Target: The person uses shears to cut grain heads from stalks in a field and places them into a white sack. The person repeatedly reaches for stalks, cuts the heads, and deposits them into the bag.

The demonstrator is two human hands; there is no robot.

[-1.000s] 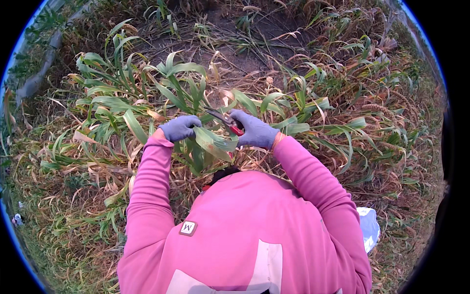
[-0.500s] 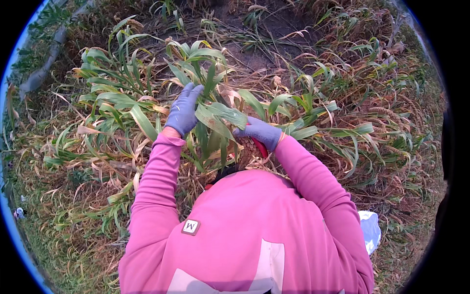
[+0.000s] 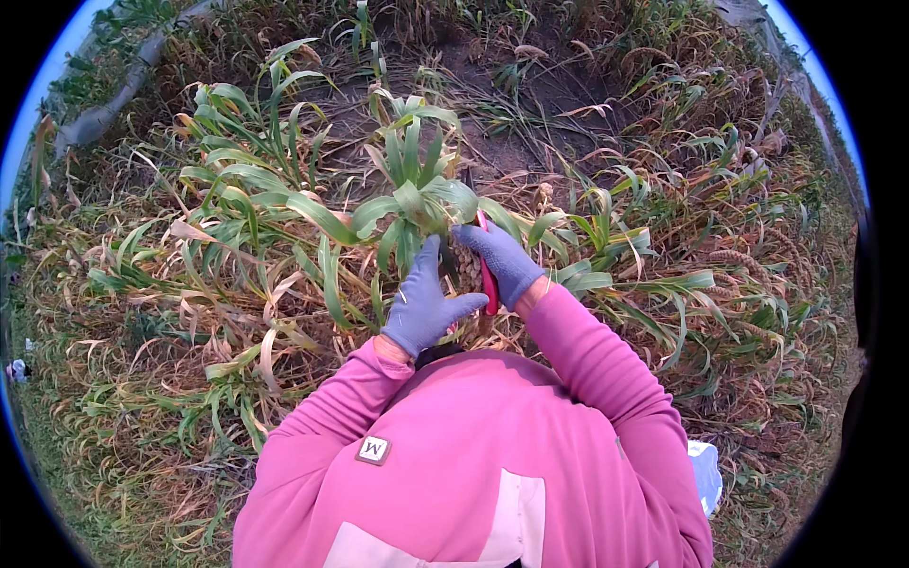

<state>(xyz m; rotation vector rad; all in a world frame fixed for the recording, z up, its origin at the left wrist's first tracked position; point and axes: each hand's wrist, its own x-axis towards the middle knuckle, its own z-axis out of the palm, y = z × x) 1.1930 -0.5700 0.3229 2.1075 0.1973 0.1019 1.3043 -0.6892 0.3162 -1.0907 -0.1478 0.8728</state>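
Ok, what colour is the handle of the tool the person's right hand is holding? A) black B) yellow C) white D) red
D: the right hand in its blue glove grips a tool with red handles, held against a brown seed head next to the left hand.

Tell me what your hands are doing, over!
Left hand open beside grain head. Right hand shut on red-handled cutter. Green leaves crowd close.
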